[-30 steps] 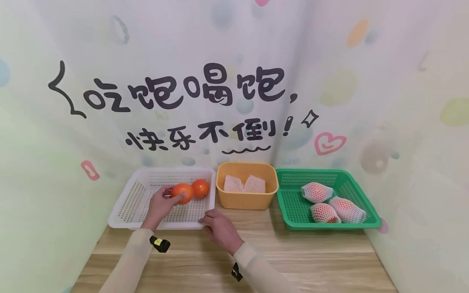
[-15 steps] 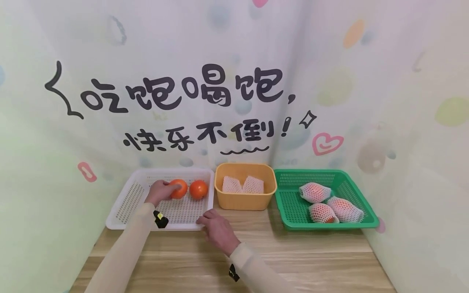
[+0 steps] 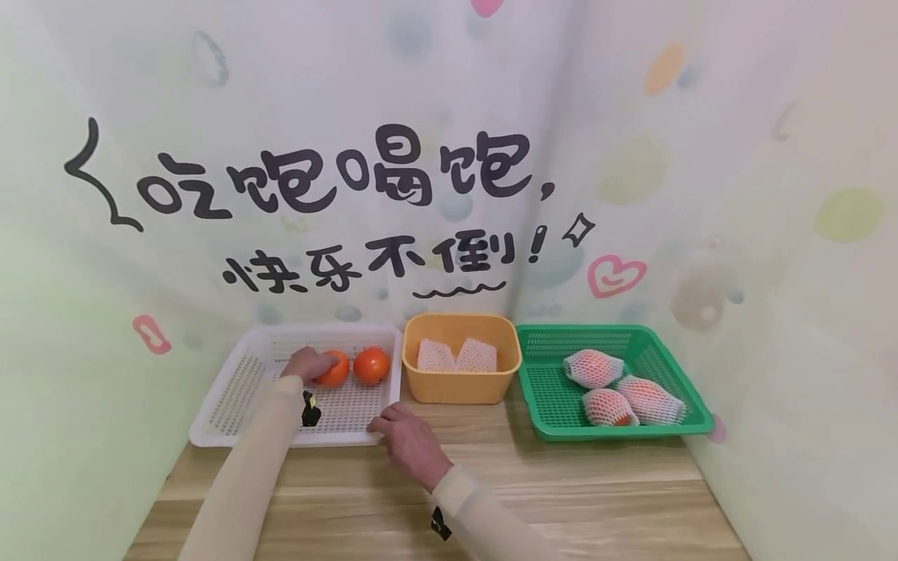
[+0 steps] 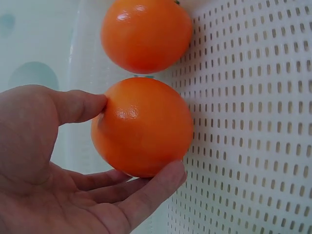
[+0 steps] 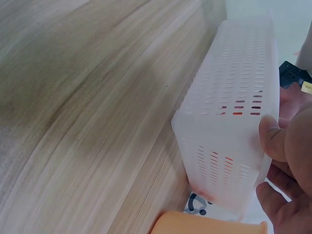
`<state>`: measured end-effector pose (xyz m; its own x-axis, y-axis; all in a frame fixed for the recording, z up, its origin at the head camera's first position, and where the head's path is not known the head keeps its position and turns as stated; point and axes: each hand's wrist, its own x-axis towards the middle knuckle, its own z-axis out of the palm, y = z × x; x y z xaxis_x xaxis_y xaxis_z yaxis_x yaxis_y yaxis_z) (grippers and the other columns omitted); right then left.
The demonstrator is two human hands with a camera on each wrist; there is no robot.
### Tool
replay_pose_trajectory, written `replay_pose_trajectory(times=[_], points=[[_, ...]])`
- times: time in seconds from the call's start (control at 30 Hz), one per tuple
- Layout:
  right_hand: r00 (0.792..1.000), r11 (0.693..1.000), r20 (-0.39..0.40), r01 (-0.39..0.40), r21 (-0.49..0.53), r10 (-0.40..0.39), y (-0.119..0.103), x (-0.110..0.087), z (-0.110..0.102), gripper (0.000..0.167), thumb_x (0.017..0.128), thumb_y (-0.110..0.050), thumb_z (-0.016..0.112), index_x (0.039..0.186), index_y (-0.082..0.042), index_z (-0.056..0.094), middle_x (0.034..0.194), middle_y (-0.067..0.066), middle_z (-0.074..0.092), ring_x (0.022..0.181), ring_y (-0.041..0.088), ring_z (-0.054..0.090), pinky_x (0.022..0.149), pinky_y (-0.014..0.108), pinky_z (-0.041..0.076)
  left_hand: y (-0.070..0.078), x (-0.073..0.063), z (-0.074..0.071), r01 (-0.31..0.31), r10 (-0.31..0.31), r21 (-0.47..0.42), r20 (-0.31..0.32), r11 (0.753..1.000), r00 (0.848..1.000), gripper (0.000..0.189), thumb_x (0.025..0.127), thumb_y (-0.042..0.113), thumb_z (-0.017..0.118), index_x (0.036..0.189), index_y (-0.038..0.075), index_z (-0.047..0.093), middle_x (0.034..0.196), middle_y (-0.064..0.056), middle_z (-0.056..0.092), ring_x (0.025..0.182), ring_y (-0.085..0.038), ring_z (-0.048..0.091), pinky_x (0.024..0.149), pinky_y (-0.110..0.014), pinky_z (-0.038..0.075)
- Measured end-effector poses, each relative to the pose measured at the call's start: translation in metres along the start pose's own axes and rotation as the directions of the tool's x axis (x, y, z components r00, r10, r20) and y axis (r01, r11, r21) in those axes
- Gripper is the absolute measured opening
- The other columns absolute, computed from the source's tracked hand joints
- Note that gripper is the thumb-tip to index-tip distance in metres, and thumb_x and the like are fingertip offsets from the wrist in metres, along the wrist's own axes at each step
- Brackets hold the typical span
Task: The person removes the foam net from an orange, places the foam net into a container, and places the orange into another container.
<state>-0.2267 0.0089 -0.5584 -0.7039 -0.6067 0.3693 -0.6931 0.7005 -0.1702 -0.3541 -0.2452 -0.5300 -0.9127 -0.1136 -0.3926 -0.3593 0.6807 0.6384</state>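
In the head view my left hand (image 3: 303,365) reaches into the white plastic basket (image 3: 351,440) and holds an orange-red tomato (image 3: 333,369). The left wrist view shows thumb and fingers spread around this tomato (image 4: 146,126), close against the perforated basket floor. A second tomato (image 3: 371,365) sits just right of it, near the basket's right wall. My right hand (image 3: 412,446) grips the basket's rim at its near right corner. From the right wrist, the thumb lies on the rim of the white basket (image 5: 229,73), with fingers curled at the rim's other side.
A yellow-orange bin (image 3: 463,387) with two foam net sleeves (image 3: 477,355) stands right of the white basket. Farther right, a green basket (image 3: 554,430) holds three net-wrapped fruits (image 3: 595,368). A printed curtain (image 3: 421,86) hangs behind the wooden table (image 3: 561,499).
My left hand has carried the tomato back and down in the white basket, opening a gap from the second tomato. The right hand has stayed at the corner. The head view has shifted slightly right.
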Motion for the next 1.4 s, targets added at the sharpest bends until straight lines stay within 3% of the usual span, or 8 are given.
replay_pose_trajectory(times=[0.17, 0.33, 0.7, 1.0, 1.2, 1.4], points=[[1.0, 1.0, -0.005, 0.008, 0.006, -0.008, -0.003, 0.002, 0.002, 0.032, 0.082, -0.006, 0.082, 0.108, -0.023, 0.077, 0.106, -0.008, 0.072, 0.1, 0.008, 0.06, 0.081, 0.015, 0.053, -0.005, 0.0, 0.0, 0.031, -0.031, -0.028, 0.025, 0.999, 0.999, 0.05, 0.096, 0.033, 0.05, 0.124, -0.008, 0.055, 0.099, -0.018, 0.059, 0.088, -0.031, 0.061, 0.07, -0.034, 0.052], [1.0, 1.0, -0.005, 0.009, -0.004, -0.009, -0.003, 0.003, 0.002, 0.03, 0.083, -0.008, 0.082, 0.108, -0.023, 0.077, 0.106, -0.008, 0.073, 0.1, 0.008, 0.06, 0.081, 0.016, 0.054, -0.009, -0.001, 0.001, 0.057, -0.051, -0.092, 0.069, 0.994, 0.996, 0.06, 0.099, 0.044, 0.048, 0.133, -0.005, 0.055, 0.115, -0.021, 0.059, 0.101, -0.036, 0.057, 0.075, -0.038, 0.048], [1.0, 1.0, -0.01, 0.004, 0.02, -0.004, -0.005, 0.003, 0.002, 0.03, 0.082, -0.007, 0.083, 0.107, -0.023, 0.078, 0.105, -0.008, 0.073, 0.099, 0.007, 0.06, 0.08, 0.015, 0.053, -0.019, -0.004, 0.001, 0.084, -0.069, -0.144, 0.107, 0.986, 0.992, 0.073, 0.101, 0.054, 0.047, 0.145, -0.004, 0.044, 0.13, -0.024, 0.052, 0.107, -0.04, 0.05, 0.08, -0.041, 0.047], [1.0, 0.999, -0.007, -0.011, 0.036, 0.011, -0.006, 0.002, 0.002, 0.03, 0.083, -0.007, 0.082, 0.108, -0.022, 0.078, 0.106, -0.008, 0.073, 0.101, 0.008, 0.06, 0.081, 0.015, 0.053, -0.017, -0.007, -0.006, -0.009, 0.009, 0.004, 0.073, 1.0, 0.997, 0.076, 0.104, 0.045, 0.041, 0.151, -0.014, 0.031, 0.15, -0.036, 0.041, 0.123, -0.048, 0.052, 0.097, -0.058, 0.052], [1.0, 0.999, 0.005, -0.012, 0.043, 0.012, -0.005, 0.001, 0.001, 0.03, 0.084, -0.007, 0.081, 0.11, -0.022, 0.077, 0.106, -0.008, 0.072, 0.1, 0.007, 0.06, 0.08, 0.014, 0.053, -0.015, -0.017, -0.007, -0.052, 0.049, 0.078, 0.036, 0.996, 0.998, 0.077, 0.106, 0.043, 0.038, 0.155, -0.014, 0.022, 0.159, -0.039, 0.027, 0.145, -0.057, 0.032, 0.116, -0.068, 0.034], [1.0, 0.997, 0.018, -0.024, 0.07, 0.023, -0.003, -0.003, -0.002, 0.032, 0.086, -0.006, 0.079, 0.114, -0.02, 0.078, 0.108, -0.007, 0.071, 0.103, 0.009, 0.06, 0.085, 0.017, 0.054, -0.002, -0.029, -0.003, -0.144, 0.144, 0.09, 0.004, 0.985, 0.99, 0.076, 0.106, 0.043, 0.04, 0.158, -0.008, 0.019, 0.162, -0.037, 0.022, 0.149, -0.057, 0.024, 0.119, -0.07, 0.027]])
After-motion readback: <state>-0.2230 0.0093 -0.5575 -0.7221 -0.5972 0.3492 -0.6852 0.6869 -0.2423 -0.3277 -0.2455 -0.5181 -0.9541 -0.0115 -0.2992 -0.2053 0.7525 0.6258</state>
